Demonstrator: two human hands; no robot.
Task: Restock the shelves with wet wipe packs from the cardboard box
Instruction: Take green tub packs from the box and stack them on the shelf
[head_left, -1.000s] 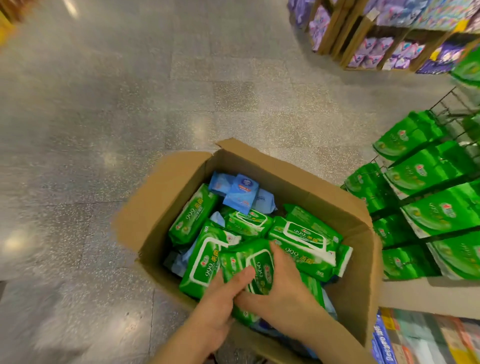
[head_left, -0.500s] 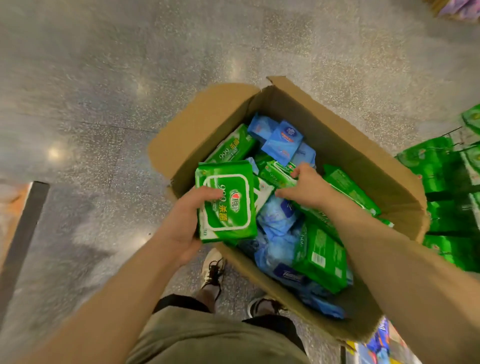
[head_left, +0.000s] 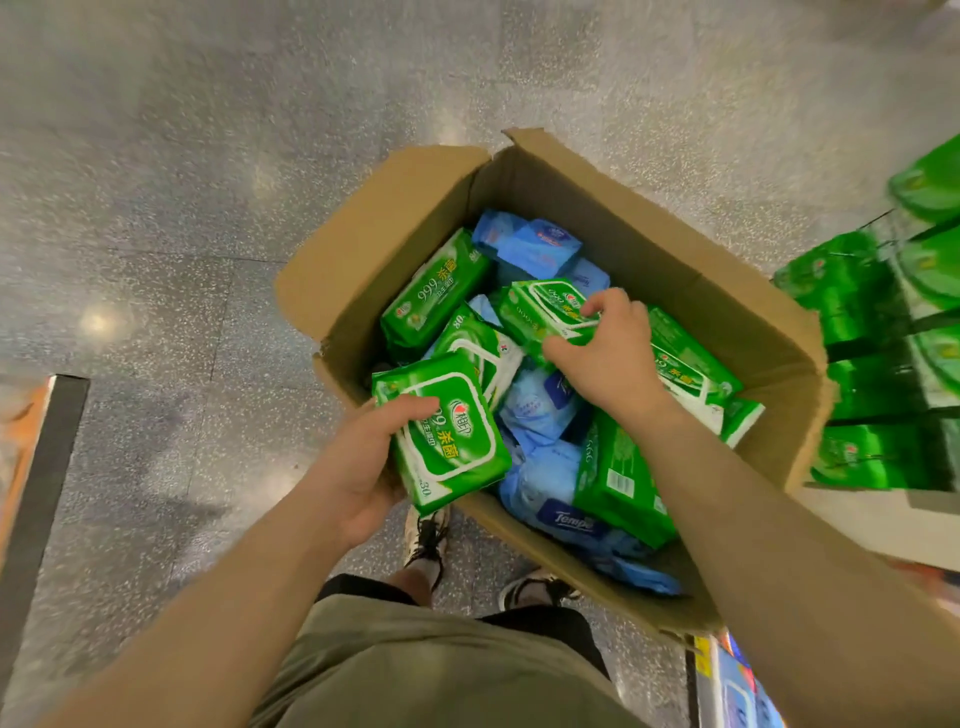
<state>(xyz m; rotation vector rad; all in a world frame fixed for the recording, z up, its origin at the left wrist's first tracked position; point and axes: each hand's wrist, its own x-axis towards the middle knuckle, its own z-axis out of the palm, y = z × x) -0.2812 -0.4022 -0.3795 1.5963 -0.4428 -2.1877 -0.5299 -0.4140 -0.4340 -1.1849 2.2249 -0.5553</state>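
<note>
Floor (head_left: 218, 171): grey speckled stone tiles, polished, with thin joints.
Light: soft round ceiling-lamp glare (head_left: 98, 321) on the tiles.
Left edge: dark strip (head_left: 44, 483) beside an orange surface, blurred.

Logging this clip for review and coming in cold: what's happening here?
A person stands over an open cardboard box of green and blue packs on a shop floor. The left hand holds one green wet wipe pack at the box's near edge. The right hand reaches inside and grips a second green pack lying among the others. Shelves of green packs are on the right; neither held pack has reached them yet.
</note>
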